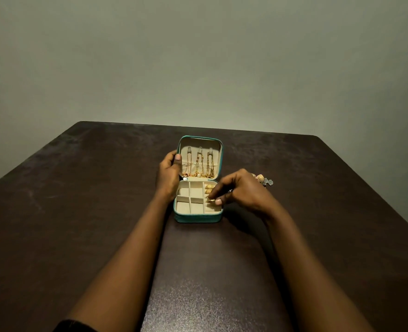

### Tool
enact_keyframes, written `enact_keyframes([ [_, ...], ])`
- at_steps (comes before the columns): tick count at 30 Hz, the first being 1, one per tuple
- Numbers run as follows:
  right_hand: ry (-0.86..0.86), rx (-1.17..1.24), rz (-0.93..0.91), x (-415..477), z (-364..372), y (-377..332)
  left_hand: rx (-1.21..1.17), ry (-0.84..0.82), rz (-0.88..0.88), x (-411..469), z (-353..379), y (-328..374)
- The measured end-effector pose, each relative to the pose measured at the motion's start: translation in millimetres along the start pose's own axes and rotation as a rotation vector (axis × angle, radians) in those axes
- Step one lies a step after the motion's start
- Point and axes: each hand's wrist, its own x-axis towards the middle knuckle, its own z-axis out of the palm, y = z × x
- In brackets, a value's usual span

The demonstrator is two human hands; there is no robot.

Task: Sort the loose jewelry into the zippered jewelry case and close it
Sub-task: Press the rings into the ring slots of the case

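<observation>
A small teal zippered jewelry case (198, 218) lies open in the middle of the dark table, its lid upright. Three gold necklaces (199, 164) hang inside the lid. The cream tray below has several compartments; gold rings (209, 187) sit in the ring slots on its right side. My left hand (168, 173) grips the lid's left edge, thumb on the rim. My right hand (240, 190) hovers over the tray's right side and pinches a gold ring (210, 199) between thumb and fingers. Loose jewelry (264, 179), gold and clear pieces, lies on the table just behind my right hand.
The dark brown table (102, 200) stretches wide on both sides of the case. Its far edge meets a plain grey wall (198, 68). The table's right edge falls away at the frame's right side.
</observation>
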Motion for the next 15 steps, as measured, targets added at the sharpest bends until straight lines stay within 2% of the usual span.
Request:
enact_keyframes([
  [9, -0.024, 0.085, 0.085, -1, 9, -3, -0.008, -0.001, 0.000, 0, 0, 0],
  [15, 0.046, -0.076, 0.075, 2, 10, -2, -0.002, -0.010, -0.003, -1, -1, 1],
])
